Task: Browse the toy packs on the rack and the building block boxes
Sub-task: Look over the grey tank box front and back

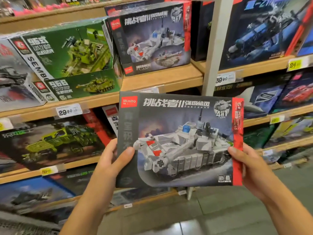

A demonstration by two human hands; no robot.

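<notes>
A grey building block box (179, 138) with a white-grey tank picture, a red logo and a red right stripe is held upright in front of the shelves. My left hand (111, 160) grips its lower left edge, thumb across the front. My right hand (245, 163) grips its lower right edge, thumb on the red stripe. An identical grey tank box (150, 38) stands on the upper wooden shelf behind. Two green tank boxes (67, 50) lean to its left.
Wooden shelves (162, 78) carry price tags (68, 111) and more boxes: a blue helicopter box (264, 31) at upper right, a dark box with a green truck (55, 141) at left. A white upright post (215, 48) divides the racks. Tiled floor lies below.
</notes>
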